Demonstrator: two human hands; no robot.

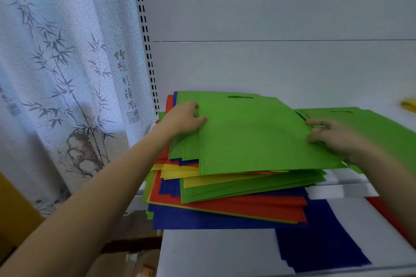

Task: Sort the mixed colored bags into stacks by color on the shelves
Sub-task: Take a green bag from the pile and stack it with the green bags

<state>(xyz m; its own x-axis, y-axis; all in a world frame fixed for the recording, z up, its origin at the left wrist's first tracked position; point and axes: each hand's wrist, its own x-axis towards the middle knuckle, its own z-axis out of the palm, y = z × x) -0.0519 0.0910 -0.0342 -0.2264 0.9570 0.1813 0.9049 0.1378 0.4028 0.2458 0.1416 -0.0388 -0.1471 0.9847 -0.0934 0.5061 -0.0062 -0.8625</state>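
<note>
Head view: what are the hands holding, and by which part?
The top green bag of the mixed pile: the left hand grips its left edge, and the right hand, blurred, appears to pinch its right edge.

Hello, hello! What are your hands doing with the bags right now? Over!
Left hand grips top green bag, left edge. Right hand pinches its right edge, blurred. Mixed pile underneath; green stack just right.

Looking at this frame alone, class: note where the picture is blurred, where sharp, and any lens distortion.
Head view: the right hand is smeared by motion blur; the left hand and top green bag read sharper; the slotted shelf upright bows, a wide-angle curve; light is soft, with no glare.
</note>
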